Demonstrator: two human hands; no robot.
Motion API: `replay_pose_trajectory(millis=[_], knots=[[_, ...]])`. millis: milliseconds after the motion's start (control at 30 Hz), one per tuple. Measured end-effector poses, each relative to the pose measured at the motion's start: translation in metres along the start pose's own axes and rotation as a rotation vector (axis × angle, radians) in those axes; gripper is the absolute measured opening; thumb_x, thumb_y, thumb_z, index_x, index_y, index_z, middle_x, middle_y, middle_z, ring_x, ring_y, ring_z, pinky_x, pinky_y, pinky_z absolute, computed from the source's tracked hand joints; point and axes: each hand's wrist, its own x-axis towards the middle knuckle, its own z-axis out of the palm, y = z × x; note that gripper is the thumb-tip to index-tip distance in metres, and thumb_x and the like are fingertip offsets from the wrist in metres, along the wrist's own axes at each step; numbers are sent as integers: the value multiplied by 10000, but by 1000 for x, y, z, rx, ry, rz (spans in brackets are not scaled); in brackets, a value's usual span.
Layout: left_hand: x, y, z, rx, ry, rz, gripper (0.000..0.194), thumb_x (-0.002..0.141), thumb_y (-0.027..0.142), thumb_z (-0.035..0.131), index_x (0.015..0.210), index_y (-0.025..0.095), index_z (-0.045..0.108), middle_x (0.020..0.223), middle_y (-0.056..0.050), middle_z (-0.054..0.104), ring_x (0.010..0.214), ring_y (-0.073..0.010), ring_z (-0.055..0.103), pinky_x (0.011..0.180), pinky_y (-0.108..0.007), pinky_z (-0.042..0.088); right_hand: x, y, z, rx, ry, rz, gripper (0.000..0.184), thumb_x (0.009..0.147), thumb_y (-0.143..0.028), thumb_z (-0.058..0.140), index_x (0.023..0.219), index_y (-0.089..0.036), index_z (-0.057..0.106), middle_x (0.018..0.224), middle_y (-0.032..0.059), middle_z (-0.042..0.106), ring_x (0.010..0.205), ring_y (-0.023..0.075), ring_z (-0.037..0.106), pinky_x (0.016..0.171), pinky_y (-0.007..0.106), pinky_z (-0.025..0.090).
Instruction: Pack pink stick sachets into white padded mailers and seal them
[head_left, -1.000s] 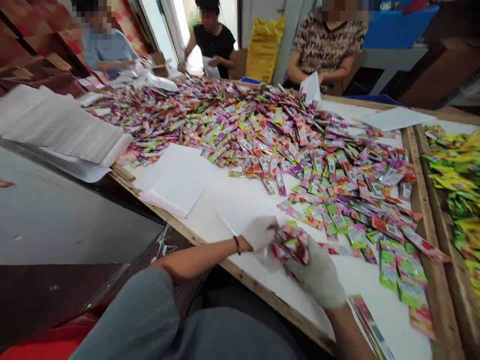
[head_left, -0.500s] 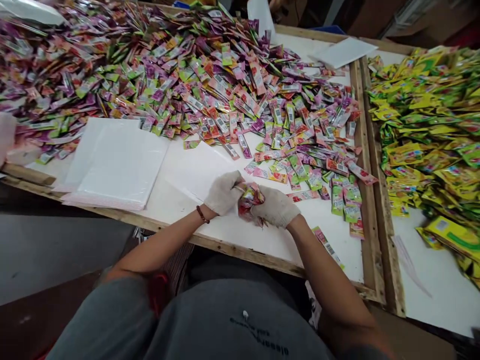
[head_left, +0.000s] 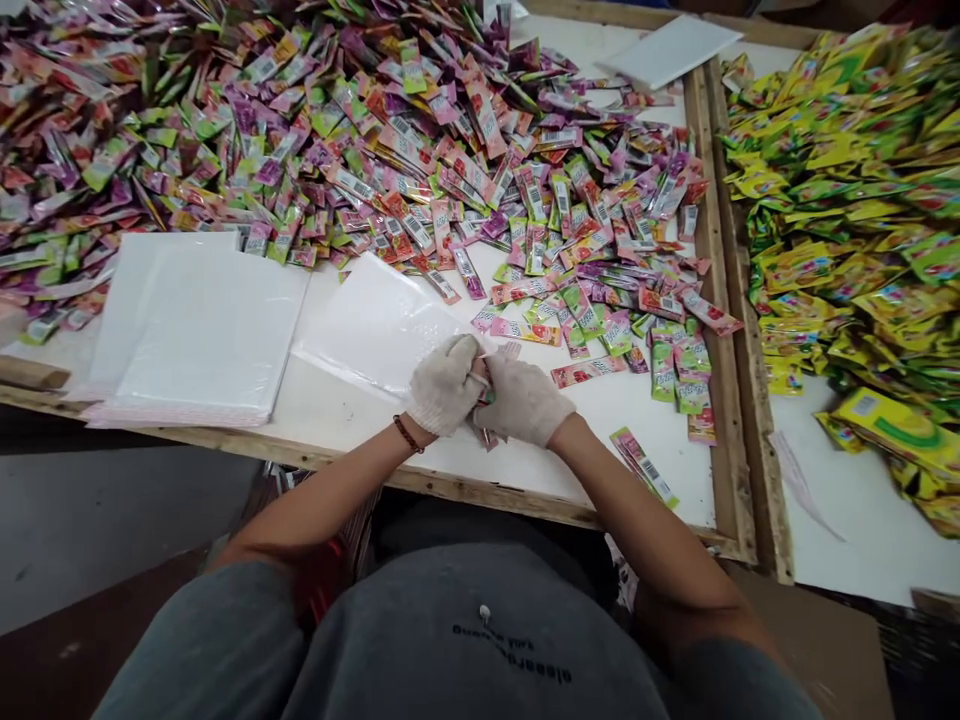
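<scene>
My left hand (head_left: 446,387), in a whitish knit glove, has its fingers curled round one side of a bundle of small stick sachets (head_left: 488,438). My right hand (head_left: 527,398), gloved the same way, wraps the other side. The two hands meet over the bundle and cover most of it; only sachet ends show above and below the fingers. A white plastic bag (head_left: 367,335) lies flat on the white tabletop just left of my hands. Further left is a stack of similar white bags (head_left: 199,335).
A large heap of pink, purple and green sachets (head_left: 375,150) spreads across the back. One loose sachet (head_left: 643,468) lies by my right forearm. A wooden divider (head_left: 739,330) separates yellow packets (head_left: 847,230) on the right. A wooden rail (head_left: 450,497) edges the front.
My hands have closed further over the bundle, hiding more of it. The view has tilted and shifted a little, so the tabletop things appear higher and further left.
</scene>
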Motion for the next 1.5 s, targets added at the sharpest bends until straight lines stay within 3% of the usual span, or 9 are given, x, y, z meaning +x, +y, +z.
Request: replay_pose_trajectory(millis=[133,333,533,667,833,1067,1200,1333,1500], knots=[[-2,-10,5,27,3,-24,139,988,260,516,887,212,598,966,-70,698,884,-213,644,783,-326,489,-13,16,8,-22,66,-90,644,938,-470,694,1474,-144,546,1416,196,664,1245,362,650,1021,460,503],[-5,6,-4,-9,14,63,219,1028,273,503,830,218,579,862,-37,660,814,-184,614,740,-300,450,7,-5,-3,-169,-17,4,362,1014,-299,522,1293,-128,675,1294,249,664,1156,380,658,914,465,533],[-2,-9,-3,176,8,29,174,1022,268,542,875,217,621,926,-54,688,811,-202,610,696,-321,406,8,25,0,213,80,-96,350,917,-342,683,1215,-160,695,1213,127,704,1041,266,670,913,368,543],[-2,-11,0,153,12,74,196,1038,262,522,888,214,638,911,-56,678,806,-202,607,705,-323,412,5,40,17,252,218,-230,303,1020,-272,487,1165,-166,731,1289,139,703,1166,251,638,1037,377,505],[-6,-3,-4,99,12,106,234,1052,267,494,882,210,645,894,-57,674,812,-207,615,721,-327,420,34,24,10,159,215,-3,253,949,-209,521,826,-170,738,952,113,716,932,235,636,904,356,501],[-3,-21,-9,51,-47,-28,228,1022,276,532,809,217,587,850,-38,650,798,-203,601,677,-308,392,10,58,35,537,524,-115,382,960,-390,548,1239,-180,703,1289,145,703,1195,266,658,1042,410,529],[-4,-17,-3,-8,10,47,268,1047,283,493,804,215,581,848,-43,659,793,-193,615,711,-314,420,22,40,65,611,682,-25,327,976,-328,458,1188,-180,658,1208,156,712,1156,261,664,1048,428,537],[-3,-15,-7,170,58,108,217,1039,241,491,896,207,650,921,-80,704,817,-214,642,706,-335,422,54,19,62,587,665,-2,230,947,-287,493,1085,-205,659,1080,110,733,1034,248,677,982,416,556],[9,-29,-19,284,0,55,138,992,204,542,920,210,660,969,-95,721,865,-234,655,713,-343,428,43,28,56,487,586,-232,210,937,-367,614,1053,-229,723,1083,101,734,1028,273,677,962,441,563]])
